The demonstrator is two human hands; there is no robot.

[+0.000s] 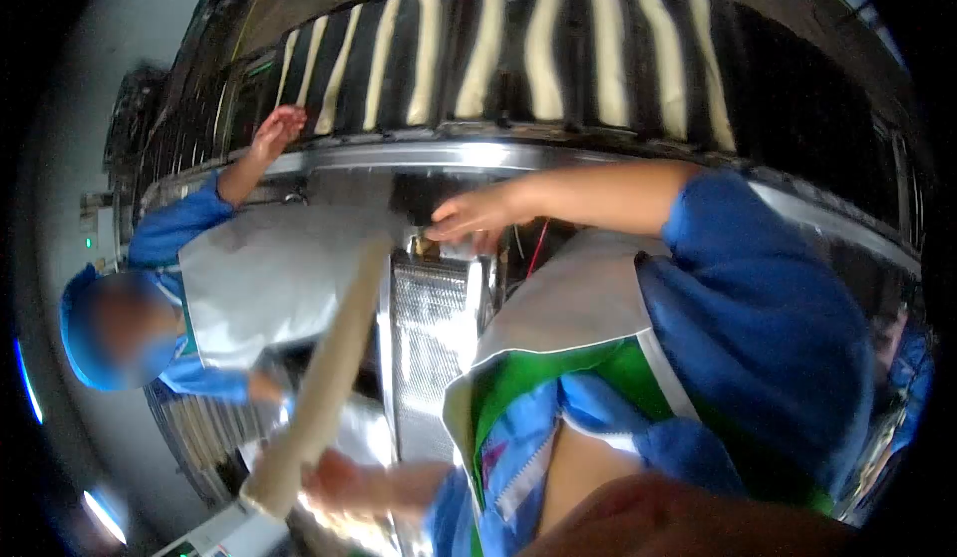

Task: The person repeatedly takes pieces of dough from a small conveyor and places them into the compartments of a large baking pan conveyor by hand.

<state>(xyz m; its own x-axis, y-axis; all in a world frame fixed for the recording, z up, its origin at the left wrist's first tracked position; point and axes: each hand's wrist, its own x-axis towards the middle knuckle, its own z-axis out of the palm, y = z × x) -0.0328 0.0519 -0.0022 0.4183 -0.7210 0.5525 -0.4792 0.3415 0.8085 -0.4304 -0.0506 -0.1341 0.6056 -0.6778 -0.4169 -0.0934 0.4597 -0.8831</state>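
My right hand (471, 216): fingers parted, upper centre. My left hand (337, 481): beside dough (324, 382), lower left; grip I cannot tell.

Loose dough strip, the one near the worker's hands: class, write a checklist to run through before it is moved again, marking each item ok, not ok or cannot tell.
1. Loose dough strip in the tray: not ok, outside it.
2. Left hand gripping securely: cannot tell, blurred.
3. Right hand supporting the strip: not ok, apart from it.
4. Tray strips separated: ok.
5. Co-worker's raised hand away from the tray: not ok, beside its edge.
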